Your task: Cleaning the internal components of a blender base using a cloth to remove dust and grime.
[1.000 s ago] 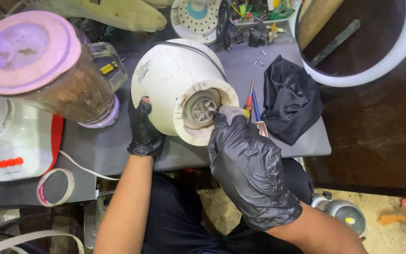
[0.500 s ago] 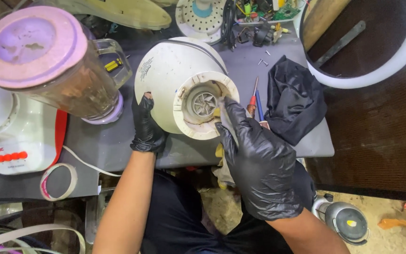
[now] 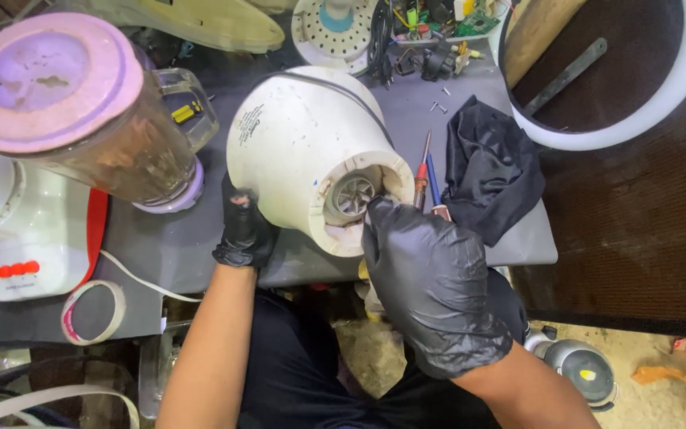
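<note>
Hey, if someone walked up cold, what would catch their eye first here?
Probably the white appliance base tipped on its side mid-table, its round opening facing the camera. The black-gloved left hand grips its lower edge while the right hand reaches into the opening. At far left stands a blender jar with a pink lid.

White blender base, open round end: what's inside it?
Inside the white blender base a grey finned coupling shows; the right hand covers its lower right side.
</note>
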